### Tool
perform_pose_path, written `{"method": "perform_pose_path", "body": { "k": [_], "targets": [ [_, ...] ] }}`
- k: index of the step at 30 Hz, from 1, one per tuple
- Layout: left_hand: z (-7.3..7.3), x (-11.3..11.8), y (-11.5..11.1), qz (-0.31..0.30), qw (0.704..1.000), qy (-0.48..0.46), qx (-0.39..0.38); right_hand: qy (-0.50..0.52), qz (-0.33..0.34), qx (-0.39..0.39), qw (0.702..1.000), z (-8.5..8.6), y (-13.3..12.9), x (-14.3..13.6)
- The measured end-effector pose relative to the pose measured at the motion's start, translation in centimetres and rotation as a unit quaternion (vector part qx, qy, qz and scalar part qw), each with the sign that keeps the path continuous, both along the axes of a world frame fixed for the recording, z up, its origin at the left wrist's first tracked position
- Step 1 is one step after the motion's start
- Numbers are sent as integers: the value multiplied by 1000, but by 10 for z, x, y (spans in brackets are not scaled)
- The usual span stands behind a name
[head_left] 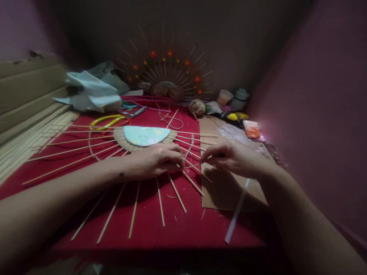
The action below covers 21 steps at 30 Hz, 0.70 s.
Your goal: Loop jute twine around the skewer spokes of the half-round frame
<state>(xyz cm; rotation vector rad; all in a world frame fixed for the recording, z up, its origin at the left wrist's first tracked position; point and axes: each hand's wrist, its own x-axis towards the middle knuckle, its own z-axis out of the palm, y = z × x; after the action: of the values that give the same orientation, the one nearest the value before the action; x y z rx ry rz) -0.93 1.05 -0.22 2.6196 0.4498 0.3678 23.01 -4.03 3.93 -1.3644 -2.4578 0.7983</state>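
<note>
A half-round woven piece (119, 139) lies on the red table, with a light blue patterned half-disc (146, 135) on top and thin wooden sticks (160, 206) fanning out from its curved edge. Resting over the sticks, my left hand (160, 160) is closed, its fingertips pinching at a stick where the twine runs; exactly what sits between them is partly hidden. To the right, my right hand (229, 156) pinches a thin strand of twine (192, 166) that stretches between both hands. An arc of twine also crosses the sticks on both sides.
Yellow-handled scissors (110, 121) lie behind the fan. A twine ball (197, 107) stands at the back. On the right are cardboard (218, 191) and a glue stick (237, 212). Long sticks (25, 147) are stacked left. A finished-looking flowered fan (169, 63) leans at the wall.
</note>
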Motion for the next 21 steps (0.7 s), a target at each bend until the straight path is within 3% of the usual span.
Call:
{"method": "perform_pose_path", "body": {
  "k": [7,14,21],
  "targets": [
    [-8,1,-3,-12,996,26,80,-189,-37,96,977,2,-1,7],
    [-11,4,-5,17,993,8,115,-247,2,87,965,10,-15,5],
    [-20,10,-11,49,984,2,169,-278,1,46,960,2,-29,4]
  ]
}}
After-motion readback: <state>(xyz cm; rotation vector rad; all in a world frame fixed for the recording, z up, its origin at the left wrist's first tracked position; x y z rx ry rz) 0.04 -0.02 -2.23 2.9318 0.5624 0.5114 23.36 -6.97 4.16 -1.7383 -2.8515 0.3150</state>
